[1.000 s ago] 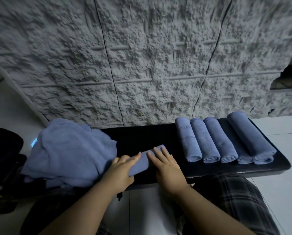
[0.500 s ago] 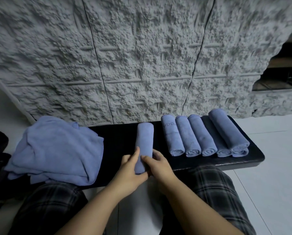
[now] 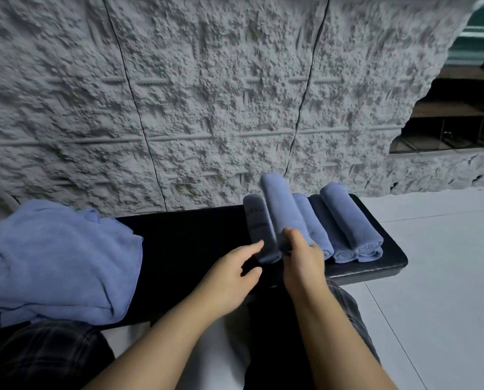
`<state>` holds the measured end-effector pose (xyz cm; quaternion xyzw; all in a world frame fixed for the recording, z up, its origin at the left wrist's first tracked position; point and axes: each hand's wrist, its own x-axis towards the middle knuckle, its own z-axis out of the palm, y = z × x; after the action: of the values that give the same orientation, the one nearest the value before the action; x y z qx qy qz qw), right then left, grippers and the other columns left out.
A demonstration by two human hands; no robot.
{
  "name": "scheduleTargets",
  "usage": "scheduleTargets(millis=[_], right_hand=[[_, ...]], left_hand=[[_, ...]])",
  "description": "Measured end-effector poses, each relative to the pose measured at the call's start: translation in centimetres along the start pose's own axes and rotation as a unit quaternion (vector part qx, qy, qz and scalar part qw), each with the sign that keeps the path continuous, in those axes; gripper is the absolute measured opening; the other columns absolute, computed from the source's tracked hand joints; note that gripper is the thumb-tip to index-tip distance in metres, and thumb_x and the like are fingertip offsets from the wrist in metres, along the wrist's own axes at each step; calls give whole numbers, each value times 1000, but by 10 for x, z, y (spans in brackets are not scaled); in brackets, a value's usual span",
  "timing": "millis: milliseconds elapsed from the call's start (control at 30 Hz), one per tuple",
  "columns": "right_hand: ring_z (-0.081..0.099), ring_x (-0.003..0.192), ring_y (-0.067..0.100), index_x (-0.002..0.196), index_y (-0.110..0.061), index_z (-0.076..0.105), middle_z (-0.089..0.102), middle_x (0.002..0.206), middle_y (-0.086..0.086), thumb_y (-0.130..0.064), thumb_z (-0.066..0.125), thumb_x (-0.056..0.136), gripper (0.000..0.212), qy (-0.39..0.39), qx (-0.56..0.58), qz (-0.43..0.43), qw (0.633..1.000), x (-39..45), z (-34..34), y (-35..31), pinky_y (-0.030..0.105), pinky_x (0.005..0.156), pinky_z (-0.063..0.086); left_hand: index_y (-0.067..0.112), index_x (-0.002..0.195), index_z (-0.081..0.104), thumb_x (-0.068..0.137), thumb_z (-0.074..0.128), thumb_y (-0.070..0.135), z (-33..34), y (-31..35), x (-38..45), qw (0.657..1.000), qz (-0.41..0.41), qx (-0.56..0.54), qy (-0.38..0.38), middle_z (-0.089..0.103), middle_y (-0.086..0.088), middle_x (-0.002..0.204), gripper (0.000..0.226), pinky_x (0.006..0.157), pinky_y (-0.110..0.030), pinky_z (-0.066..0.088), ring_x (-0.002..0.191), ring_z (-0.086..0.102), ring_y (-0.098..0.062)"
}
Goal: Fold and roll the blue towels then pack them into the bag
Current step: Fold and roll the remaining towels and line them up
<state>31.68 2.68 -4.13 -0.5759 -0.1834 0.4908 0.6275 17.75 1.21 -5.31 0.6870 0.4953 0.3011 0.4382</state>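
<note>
Placing a rolled towel (image 3: 284, 215) onto the row of rolled towels (image 3: 344, 229), right of centre on the bench (image 3: 195, 237). Its near end is pinched by the right hand (image 3: 302, 257); the left hand (image 3: 229, 268) is spread, empty. Risk: with one-end grip, the roll could loosen or tip.

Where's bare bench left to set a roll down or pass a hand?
The widest bare patch of bench lies between the towel pile and the leftmost roll; the left hand hovers at its right edge. A thin strip runs along the front edge before the rolls. The right end is crowded with rolls, where the right hand holds one.
</note>
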Motion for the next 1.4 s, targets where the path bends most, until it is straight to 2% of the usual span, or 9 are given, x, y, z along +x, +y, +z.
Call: scheduleTargets(millis=[167, 433, 567, 700, 900, 1033, 1133, 1200, 1400], right_hand=[[39, 57, 16, 83, -1, 54, 49, 73, 8, -12, 58, 79, 12, 111, -3, -11, 994, 28, -21, -12, 15, 41, 30], [40, 59, 19, 78, -4, 51, 47, 67, 10, -16, 59, 75, 14, 198, 24, -7, 980, 45, -27, -11, 27, 50, 31], [40, 56, 21, 80, -2, 47, 44, 62, 9, -20, 60, 69, 24, 247, 49, -30, 967, 50, -25, -9, 30, 52, 35], [63, 80, 27, 94, 2, 57, 63, 91, 11, -35, 65, 71, 44, 287, 46, -6, 957, 51, -27, -7, 39, 75, 55], [64, 72, 21, 125, -1, 38, 52, 108, 7, -48, 71, 77, 74, 308, 58, -3, 950, 43, -28, -11, 40, 78, 55], [61, 95, 30, 127, -3, 34, 48, 126, 16, -47, 75, 73, 81, 323, 3, -7, 947, 40, -27, -9, 42, 86, 52], [64, 87, 32, 134, -7, 30, 37, 137, 19, -43, 76, 74, 84, 314, -40, -16, 948, 33, -29, -8, 39, 81, 52], [64, 92, 35, 138, -9, 27, 27, 140, 20, -41, 77, 73, 88, 310, -66, -55, 947, 27, -28, -4, 47, 86, 52], [33, 119, 31, 118, 6, 38, 30, 128, 24, -26, 72, 81, 60, 238, -217, -183, 929, -14, -6, 11, 28, 102, 31]], left_hand=[[22, 134, 47, 92, 54, 12, -17, -26, -14, 996, -76, 13, 40, 55, 13, 117, 44, 103, -24, 38, 117, 51, -4], [25, 126, 53, 90, 58, 16, -58, -65, -41, 984, -73, 138, 87, 53, 14, 117, 37, 98, -24, 38, 115, 47, -5], [20, 122, 60, 85, 65, 20, -93, -92, -62, 933, -73, 334, 115, 57, 3, 123, 37, 102, -35, 38, 122, 46, -19], [29, 137, 41, 86, 58, 45, -122, -117, -80, 865, -193, 457, 75, 38, 6, 141, 56, 106, -30, 30, 133, 28, -17], [10, 129, 51, 70, 81, 30, -132, -147, -82, 885, -232, 393, 96, 48, -11, 132, 69, 104, -36, 34, 124, 38, -31], [5, 110, 60, 66, 84, 17, -131, -148, -80, 892, -237, 365, 124, 54, -15, 114, 52, 93, -36, 38, 110, 44, -33], [1, 77, 61, 65, 80, -2, -129, -140, -81, 900, -181, 350, 185, 56, -18, 83, 23, 71, -38, 43, 82, 52, -34], [7, 56, 48, 64, 72, -13, -129, -136, -82, 903, -147, 336, 223, 50, -14, 61, 33, 59, -33, 39, 61, 48, -28], [19, 57, 33, 72, 65, -6, -125, -115, -85, 910, -79, 295, 280, 37, 1, 55, 44, 52, -31, 34, 53, 41, -24]])
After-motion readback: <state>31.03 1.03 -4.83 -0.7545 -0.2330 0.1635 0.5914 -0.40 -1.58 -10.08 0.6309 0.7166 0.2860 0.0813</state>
